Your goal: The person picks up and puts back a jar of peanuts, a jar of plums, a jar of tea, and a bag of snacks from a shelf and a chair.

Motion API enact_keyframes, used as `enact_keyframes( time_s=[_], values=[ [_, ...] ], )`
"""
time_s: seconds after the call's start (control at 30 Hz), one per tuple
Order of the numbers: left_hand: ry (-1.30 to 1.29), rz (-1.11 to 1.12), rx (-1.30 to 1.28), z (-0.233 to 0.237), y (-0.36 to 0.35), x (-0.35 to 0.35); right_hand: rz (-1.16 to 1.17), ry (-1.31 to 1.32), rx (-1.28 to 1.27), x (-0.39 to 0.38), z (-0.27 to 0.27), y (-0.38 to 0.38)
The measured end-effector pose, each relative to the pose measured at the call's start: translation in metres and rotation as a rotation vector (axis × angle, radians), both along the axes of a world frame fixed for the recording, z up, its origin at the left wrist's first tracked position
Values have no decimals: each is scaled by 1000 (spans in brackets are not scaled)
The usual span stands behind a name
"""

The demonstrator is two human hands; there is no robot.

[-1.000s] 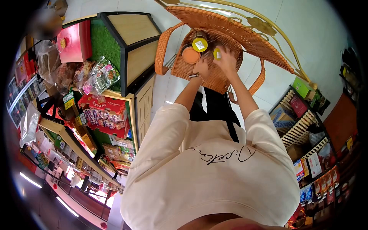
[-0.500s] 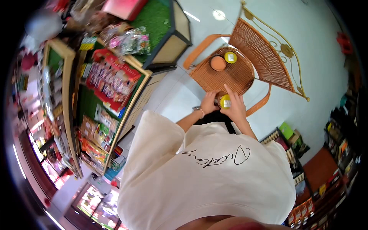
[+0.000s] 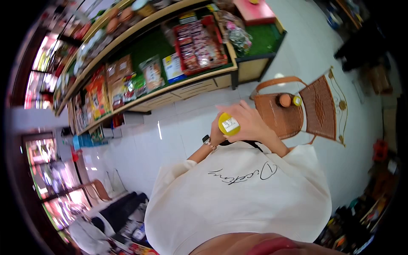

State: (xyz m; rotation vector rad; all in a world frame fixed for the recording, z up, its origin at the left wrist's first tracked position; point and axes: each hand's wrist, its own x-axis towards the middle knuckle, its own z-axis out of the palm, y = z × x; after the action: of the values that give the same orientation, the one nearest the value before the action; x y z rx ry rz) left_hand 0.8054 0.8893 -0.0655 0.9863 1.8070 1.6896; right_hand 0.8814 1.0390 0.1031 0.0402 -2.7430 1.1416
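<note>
A jar with a yellow lid [image 3: 229, 123] and a white printed label on top is held upright in front of the chest. My left hand [image 3: 216, 127], with a watch on its wrist, is wrapped round the jar's side. My right hand [image 3: 248, 121] is curved over the other side, its fingers against the lid's edge. To the right, a wicker chair [image 3: 272, 117] holds a jar with an orange-brown top [image 3: 284, 100] and another yellow-lidded jar [image 3: 297, 101], side by side.
A long display shelf [image 3: 170, 93] with packaged snacks in a red tray [image 3: 199, 44] runs across the upper left. A pink box [image 3: 255, 12] sits at its end. A person in dark trousers [image 3: 121, 210] is at the lower left. Dark cluttered goods line the right edge.
The view has swung toward the shelf, and the chair now appears farther right. Both hands have moved away from the chair with the yellow-lidded jar, which is closer to the chest.
</note>
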Motion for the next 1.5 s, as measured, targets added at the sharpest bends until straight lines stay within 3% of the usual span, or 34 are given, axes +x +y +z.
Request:
enact_keyframes(
  time_s=[0.07, 0.17, 0.3, 0.33, 0.4, 0.53, 0.57, 0.63, 0.73, 0.83, 0.9, 1.0, 1.03, 1.07, 1.1, 1.17, 1.27, 1.5],
  values=[
    [154, 158, -118, 22, -49, -6, 81, 46, -99, -30, 1, -34],
    [166, 297, -251, 54, -114, -2, 258, 82, -228, -65, 1, -93],
    [38, 641, -91, 62, -181, 15, 512, 69, -410, -91, -16, -172],
    [205, 727, -75, 59, -190, 13, 559, 69, -472, -96, -23, -188],
    [235, 853, -68, 59, -208, 12, 653, 86, -536, -108, -35, -213],
    [195, 1071, -108, 73, -237, 8, 801, -318, -782, -130, -38, -254],
    [176, 1109, -118, 73, -243, 4, 836, -289, -741, -139, -39, -263],
    [111, 1144, -106, 68, -255, -7, 890, -220, -661, -161, -45, -279],
    [-50, 1112, -8, 62, -280, -37, 856, -199, -778, -192, -60, -309],
    [340, 1037, -332, 66, -304, -85, 844, -307, -810, -234, -61, -324],
    [23, 1078, -145, 75, -313, -115, 815, -360, -924, -267, -64, -338],
    [-152, 1047, -147, 62, -347, -158, 768, -376, -1002, -312, -62, -363],
    [-167, 1037, -157, 66, -353, -178, 765, -355, -1012, -326, -65, -371],
    [-168, 1072, -9, 64, -357, -196, 761, -313, -1019, -349, -68, -378],
    [-113, 1079, 5, 64, -363, -215, 811, -235, -905, -371, -71, -384],
    [-115, 1129, -121, 70, -379, -241, 838, -230, -860, -403, -82, -405],
    [-206, 1215, 6, 64, -399, -263, 916, -347, -804, -435, -61, -431],
    [-261, 1425, -35, 60, -461, -292, 1087, -545, -778, -483, -81, -521]
  ],
)
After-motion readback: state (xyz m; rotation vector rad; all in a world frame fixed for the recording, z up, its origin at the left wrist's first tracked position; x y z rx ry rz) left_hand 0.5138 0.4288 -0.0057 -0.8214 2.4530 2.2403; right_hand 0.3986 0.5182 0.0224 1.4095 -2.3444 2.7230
